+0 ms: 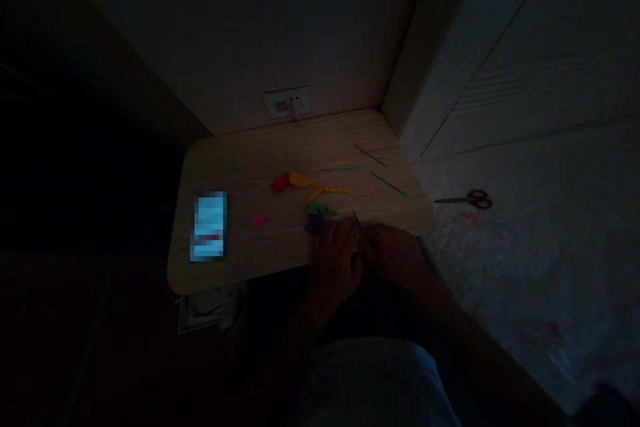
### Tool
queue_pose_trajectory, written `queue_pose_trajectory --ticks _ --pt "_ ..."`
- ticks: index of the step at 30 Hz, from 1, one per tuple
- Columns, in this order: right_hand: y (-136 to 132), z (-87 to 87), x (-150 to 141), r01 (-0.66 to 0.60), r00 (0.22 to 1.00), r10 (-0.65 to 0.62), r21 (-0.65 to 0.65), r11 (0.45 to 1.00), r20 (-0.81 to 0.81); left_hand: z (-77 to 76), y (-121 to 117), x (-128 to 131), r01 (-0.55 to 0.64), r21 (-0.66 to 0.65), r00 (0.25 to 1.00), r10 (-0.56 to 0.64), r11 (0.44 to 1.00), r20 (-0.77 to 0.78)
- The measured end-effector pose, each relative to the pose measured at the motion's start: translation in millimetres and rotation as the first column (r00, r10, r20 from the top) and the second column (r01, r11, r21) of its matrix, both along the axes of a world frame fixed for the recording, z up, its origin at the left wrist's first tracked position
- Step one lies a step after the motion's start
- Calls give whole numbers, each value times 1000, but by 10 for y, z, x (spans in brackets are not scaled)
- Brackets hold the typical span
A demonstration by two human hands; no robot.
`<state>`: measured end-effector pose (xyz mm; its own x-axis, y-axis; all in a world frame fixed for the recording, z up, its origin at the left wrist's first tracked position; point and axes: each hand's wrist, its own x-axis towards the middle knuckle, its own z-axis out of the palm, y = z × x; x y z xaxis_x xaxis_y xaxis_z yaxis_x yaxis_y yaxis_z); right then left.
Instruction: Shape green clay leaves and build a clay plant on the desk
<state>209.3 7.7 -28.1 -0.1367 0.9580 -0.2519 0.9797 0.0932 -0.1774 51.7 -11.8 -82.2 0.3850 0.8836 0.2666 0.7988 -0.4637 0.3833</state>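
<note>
The scene is very dark. My left hand (334,260) and my right hand (393,250) rest together at the near edge of a small wooden table (240,160). Between them a thin green stick (357,221) points up; which hand pinches it I cannot make out. Just beyond my left hand lie a purple clay lump (314,224) and a green clay piece (320,209). Farther off are a yellow beaded clay strip (329,192), a yellow piece (301,179), a red piece (281,182) and a pink piece (258,219).
A lit phone (209,225) lies on the table's left side. Three teal sticks (389,183) lie at the back right. Scissors with red handles (467,199) rest on the pale surface to the right. A wall socket (289,103) sits behind the table.
</note>
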Motion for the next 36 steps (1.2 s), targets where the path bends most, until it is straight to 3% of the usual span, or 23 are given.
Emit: queue_pose_trajectory --ticks 9,15,22,29,36 --pt "70 -30 -17 -46 999 46 -9 999 -13 -1 3 -1 0 -18 1000 1 1000 13" --pt "62 -15 60 11 1000 -9 51 999 -30 6 4 -28 8 -7 999 -8 1000 36" --pt "40 -97 179 115 967 -101 50 992 -232 -13 -6 -41 13 43 996 -16 999 84" --pt "58 -222 313 165 886 -156 -19 986 -436 -4 -89 -69 -91 83 983 76 992 167" --pt "158 -196 271 119 938 -135 -66 991 -319 -6 -70 -52 -59 94 987 45 994 154"
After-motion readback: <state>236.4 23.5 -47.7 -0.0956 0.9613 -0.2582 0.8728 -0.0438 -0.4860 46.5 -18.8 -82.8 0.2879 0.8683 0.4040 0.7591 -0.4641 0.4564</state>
